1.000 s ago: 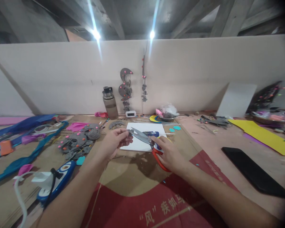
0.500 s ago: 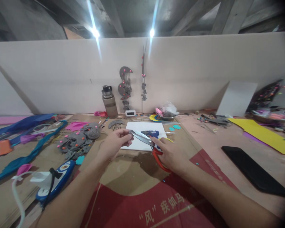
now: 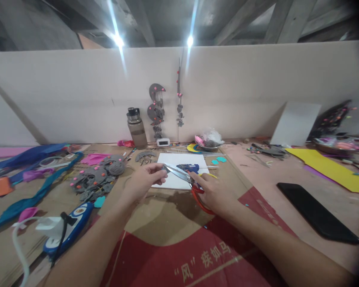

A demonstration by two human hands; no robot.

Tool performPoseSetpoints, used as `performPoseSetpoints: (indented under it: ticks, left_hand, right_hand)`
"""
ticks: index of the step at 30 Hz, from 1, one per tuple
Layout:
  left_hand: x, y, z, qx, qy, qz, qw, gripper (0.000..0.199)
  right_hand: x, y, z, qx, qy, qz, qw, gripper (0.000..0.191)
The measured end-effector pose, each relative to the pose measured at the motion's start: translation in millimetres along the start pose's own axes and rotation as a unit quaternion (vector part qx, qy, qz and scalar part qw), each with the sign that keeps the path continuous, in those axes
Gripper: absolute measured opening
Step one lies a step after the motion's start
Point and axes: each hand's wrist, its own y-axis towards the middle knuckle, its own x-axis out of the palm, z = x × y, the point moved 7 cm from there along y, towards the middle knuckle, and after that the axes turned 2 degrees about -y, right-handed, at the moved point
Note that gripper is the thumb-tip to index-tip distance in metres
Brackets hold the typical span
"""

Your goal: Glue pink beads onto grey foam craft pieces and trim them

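- Cluttered with foam scraps, your counter (image 3: 173, 223) carries a white sheet (image 3: 179, 175) at 12 o'clock.
- Since a second ago, your hands have barely shifted, so the work is paused mid-cut.
- Your right hand (image 3: 214, 193) grips the scissors (image 3: 185, 177), fingers closed through the red handles.
- Your left hand (image 3: 143, 181) pinches something small at the blade tips, at 11 o'clock.
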Motion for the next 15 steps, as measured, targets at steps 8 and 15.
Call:
performPoseSetpoints:
  ticks: [8, 15]
  left_hand:
    - [-15.3, 4.3, -0.5, 0.025, 0.011, 0.064, 0.998, 0.023]
    - [-13.3, 2.7, 0.3, 0.041, -0.016, 0.061, 0.997, 0.015]
  right_hand:
    - [5.2, 2.6, 12.4, 0.033, 0.225, 0.049, 0.973, 0.039]
    - [-2.8, 3.9, 0.2, -0.004, 0.210, 0.041, 0.977, 0.045]
